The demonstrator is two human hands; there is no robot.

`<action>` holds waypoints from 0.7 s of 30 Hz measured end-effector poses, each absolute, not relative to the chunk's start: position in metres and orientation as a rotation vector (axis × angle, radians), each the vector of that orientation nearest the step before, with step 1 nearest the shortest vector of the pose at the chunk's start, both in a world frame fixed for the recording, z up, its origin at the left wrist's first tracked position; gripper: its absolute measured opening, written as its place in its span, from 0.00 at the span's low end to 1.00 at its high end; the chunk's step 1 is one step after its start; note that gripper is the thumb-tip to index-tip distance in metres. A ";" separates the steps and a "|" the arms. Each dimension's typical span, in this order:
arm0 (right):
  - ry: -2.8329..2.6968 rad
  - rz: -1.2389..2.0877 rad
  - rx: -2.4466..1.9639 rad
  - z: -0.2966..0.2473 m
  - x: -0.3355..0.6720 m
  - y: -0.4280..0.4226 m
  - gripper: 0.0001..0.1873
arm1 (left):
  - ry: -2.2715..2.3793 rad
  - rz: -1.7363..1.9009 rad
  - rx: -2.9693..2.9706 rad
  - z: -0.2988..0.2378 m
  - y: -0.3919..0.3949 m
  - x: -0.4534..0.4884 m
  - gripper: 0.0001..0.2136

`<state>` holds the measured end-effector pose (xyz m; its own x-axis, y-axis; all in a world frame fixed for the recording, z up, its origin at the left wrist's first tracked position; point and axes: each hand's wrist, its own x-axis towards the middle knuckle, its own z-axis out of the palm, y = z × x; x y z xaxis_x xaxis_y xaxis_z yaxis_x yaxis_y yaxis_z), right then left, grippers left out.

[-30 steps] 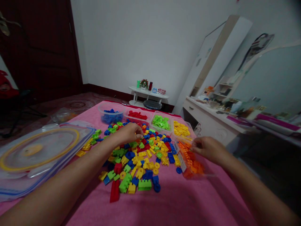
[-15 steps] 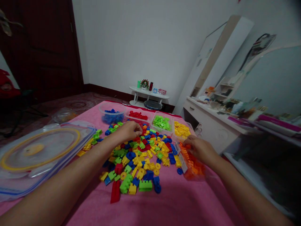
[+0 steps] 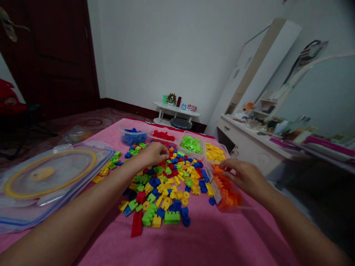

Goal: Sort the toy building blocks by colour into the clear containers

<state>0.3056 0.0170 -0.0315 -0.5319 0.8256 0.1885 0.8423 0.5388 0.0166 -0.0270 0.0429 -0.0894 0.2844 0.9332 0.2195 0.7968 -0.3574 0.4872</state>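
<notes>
My left hand is over the far part of a mixed pile of toy building bricks. Its fingers are curled together, and whatever they may hold is hidden. On the right, my right hand hangs over a clear tub of orange bricks, thumb and fingers apart. I see nothing held in it. The loose bricks are red, blue, green and yellow. Behind the pile, a round tub contains blue bricks, and rectangular tubs contain red bricks, green bricks and yellow bricks.
A pink cloth covers the work surface. Clear zip bags and a round lid with a yellow ring lie at the left. Beyond are a low white shelf, a dresser at the right and a dark door.
My right hand has lifted slightly and moved right over the orange bricks, its fingers parting. My left hand stays nearly in place over the pile. The view has shifted a little.
</notes>
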 end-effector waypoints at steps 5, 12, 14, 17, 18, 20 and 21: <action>-2.364 0.359 -1.129 -0.012 0.264 0.007 0.08 | 1.582 0.702 2.250 -0.087 0.042 -0.029 0.13; -1.750 1.388 -1.165 -0.039 0.247 0.002 0.14 | 1.447 0.745 2.056 -0.085 0.040 -0.027 0.12; -1.483 1.471 -1.107 -0.044 0.253 0.003 0.13 | 1.241 0.749 1.865 -0.081 0.033 -0.019 0.15; -1.224 1.602 -1.021 -0.048 0.257 0.001 0.10 | 0.909 0.721 1.614 -0.070 0.016 -0.001 0.18; -1.155 1.638 -0.994 -0.049 0.256 -0.001 0.09 | 0.825 0.707 1.562 -0.065 0.011 0.005 0.20; -1.029 1.693 -0.933 -0.053 0.251 -0.005 0.08 | 0.731 0.721 1.495 -0.058 0.001 0.017 0.22; -0.975 1.717 -0.903 -0.056 0.248 -0.007 0.08 | 0.717 0.754 1.476 -0.056 -0.003 0.022 0.21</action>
